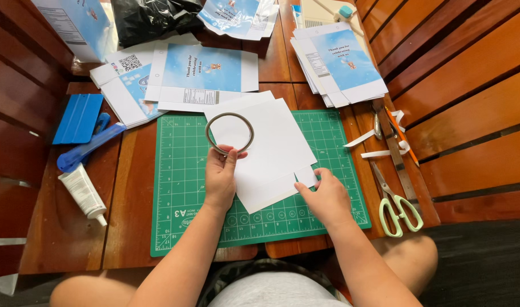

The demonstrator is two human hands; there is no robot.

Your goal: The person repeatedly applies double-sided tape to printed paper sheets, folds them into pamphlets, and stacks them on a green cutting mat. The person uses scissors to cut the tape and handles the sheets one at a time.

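My left hand (220, 176) holds a thin ring-shaped roll of tape (230, 133) by its lower edge, upright over a white sheet of cut card (274, 150). The card lies blank side up on a green cutting mat (180, 187). My right hand (328, 196) presses flat on the card's lower right corner near a small flap. Both forearms reach in from the bottom of the view.
Printed blue-and-white box cut-outs are stacked at the back centre (200, 74) and back right (339, 62). Green-handled scissors (397, 207), a metal ruler (397, 153), an orange pencil and paper scraps lie right. A blue squeegee (78, 118), blue cutter (89, 146) and glue tube (84, 193) lie left.
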